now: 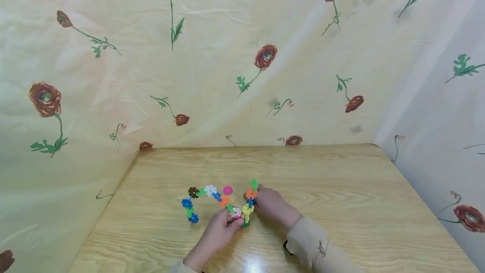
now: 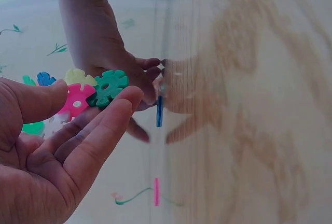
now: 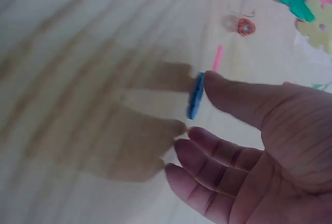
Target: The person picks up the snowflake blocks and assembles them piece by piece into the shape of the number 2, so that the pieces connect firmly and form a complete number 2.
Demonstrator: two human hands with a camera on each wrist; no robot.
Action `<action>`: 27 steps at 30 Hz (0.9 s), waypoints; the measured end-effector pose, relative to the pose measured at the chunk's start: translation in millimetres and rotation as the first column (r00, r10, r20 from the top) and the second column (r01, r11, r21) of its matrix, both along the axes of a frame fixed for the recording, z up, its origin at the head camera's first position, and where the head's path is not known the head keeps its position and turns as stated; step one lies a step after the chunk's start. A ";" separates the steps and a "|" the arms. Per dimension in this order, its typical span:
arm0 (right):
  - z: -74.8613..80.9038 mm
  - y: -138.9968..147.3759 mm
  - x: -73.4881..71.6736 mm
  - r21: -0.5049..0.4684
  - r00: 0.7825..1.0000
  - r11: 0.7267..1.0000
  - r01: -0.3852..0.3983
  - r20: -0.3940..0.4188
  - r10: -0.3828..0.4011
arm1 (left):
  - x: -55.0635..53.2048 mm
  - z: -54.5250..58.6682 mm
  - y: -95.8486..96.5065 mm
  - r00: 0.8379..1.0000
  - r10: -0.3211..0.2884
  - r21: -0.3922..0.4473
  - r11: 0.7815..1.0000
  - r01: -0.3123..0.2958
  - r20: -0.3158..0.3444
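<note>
A curved chain of joined plastic snowflake discs in many colours point(image 1: 210, 190) runs over the table. My left hand point(image 1: 219, 231) pinches it near one end, thumb on top, at a pink disc point(image 2: 78, 102) beside a green disc point(image 2: 111, 86). The chain's far section bends left to a blue disc point(image 1: 193, 218). My right hand point(image 1: 274, 205) is low at the table, beyond the chain's right end. In the right wrist view its thumb tip meets the edge of a loose blue disc point(image 3: 195, 97), seen edge-on, with the other fingertips a little below it.
A loose pink disc point(image 1: 227, 190) lies on the wooden table point(image 1: 341, 184) behind the chain. Flower-printed sheeting point(image 1: 219, 75) stands behind the table and at both sides. The tabletop reflects the hands and the light.
</note>
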State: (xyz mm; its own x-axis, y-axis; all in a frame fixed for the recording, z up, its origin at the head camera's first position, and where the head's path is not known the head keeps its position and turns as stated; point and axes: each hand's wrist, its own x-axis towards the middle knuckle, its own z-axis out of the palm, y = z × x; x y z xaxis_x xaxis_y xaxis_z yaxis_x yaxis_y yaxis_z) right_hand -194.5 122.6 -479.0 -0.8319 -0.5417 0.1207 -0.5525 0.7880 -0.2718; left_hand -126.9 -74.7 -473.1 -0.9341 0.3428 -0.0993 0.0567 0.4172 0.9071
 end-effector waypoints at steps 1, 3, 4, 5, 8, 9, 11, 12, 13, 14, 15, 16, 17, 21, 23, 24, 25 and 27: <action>-0.8 -0.6 -0.1 -0.004 1.000 1.000 0.007 0.010 -0.007 | 0.0 0.0 0.1 1.000 0.001 0.004 1.000 -0.001 0.003; -2.6 -0.7 -0.5 -0.007 0.999 1.000 0.025 0.030 -0.025 | 0.1 0.1 0.1 1.000 0.001 0.017 1.000 -0.001 0.009; -3.4 -0.2 -0.7 -0.012 0.999 0.999 0.032 0.041 -0.031 | 0.1 -0.1 0.2 1.000 -0.001 0.027 1.000 0.001 0.007; -2.7 0.9 -0.2 -0.018 0.998 0.999 0.030 0.049 -0.029 | 0.2 -0.2 0.1 1.000 -0.003 0.033 0.999 0.003 0.003; 0.2 4.7 1.4 -0.032 0.998 0.999 0.027 0.065 -0.025 | 0.5 -0.4 0.0 1.000 -0.005 0.053 0.999 0.006 -0.013; 1.2 5.9 2.2 -0.035 0.997 0.999 0.032 0.075 -0.030 | 0.6 -0.6 0.0 1.000 -0.006 0.055 0.998 0.007 -0.020; 2.3 8.3 3.5 -0.066 0.990 0.996 0.056 0.130 -0.047 | 0.8 -0.9 0.2 1.000 -0.005 0.056 0.998 0.006 -0.029; 1.9 9.8 3.9 -0.084 0.986 0.994 0.071 0.156 -0.058 | 0.7 -1.0 0.4 0.999 -0.004 0.057 0.998 0.006 -0.031; 1.2 11.3 4.1 -0.109 0.981 0.990 0.087 0.182 -0.067 | 0.7 -1.1 0.4 1.000 -0.004 0.055 0.998 0.006 -0.031; 0.6 12.9 4.4 -0.134 0.975 0.985 0.106 0.207 -0.077 | 0.8 -1.2 0.5 1.000 -0.003 0.051 0.999 0.005 -0.029; -0.2 14.7 4.6 -0.156 0.969 0.980 0.127 0.229 -0.089 | 0.7 -1.3 0.6 1.000 -0.003 0.049 0.999 0.004 -0.028; -0.8 16.6 4.7 -0.182 0.965 0.973 0.143 0.246 -0.096 | 0.5 -1.3 0.7 1.000 -0.001 0.044 0.999 0.003 -0.024; -1.3 18.7 5.0 -0.204 0.963 0.967 0.153 0.250 -0.100 | 0.4 -1.4 0.8 1.000 0.000 0.036 0.999 0.001 -0.020; -0.9 27.0 7.6 -0.304 0.960 0.937 0.171 0.267 -0.088 | -0.2 -1.6 1.4 1.000 0.004 0.010 1.000 -0.004 -0.009; 1.0 30.7 10.7 -0.366 0.952 0.915 0.171 0.300 -0.058 | -0.3 -1.7 1.5 1.000 0.004 0.004 1.000 -0.004 -0.008; 2.5 32.4 12.6 -0.392 0.948 0.904 0.172 0.316 -0.044 | -0.4 -1.9 1.4 1.000 0.003 0.006 1.000 -0.003 -0.009; 3.9 34.1 14.6 -0.414 0.942 0.893 0.175 0.333 -0.030 | -0.4 -1.8 1.4 1.000 0.003 0.007 1.000 -0.003 -0.012; 7.6 37.3 19.0 -0.456 0.931 0.871 0.183 0.365 -0.004 | -0.5 -2.1 1.1 1.000 0.002 0.011 1.000 -0.002 -0.018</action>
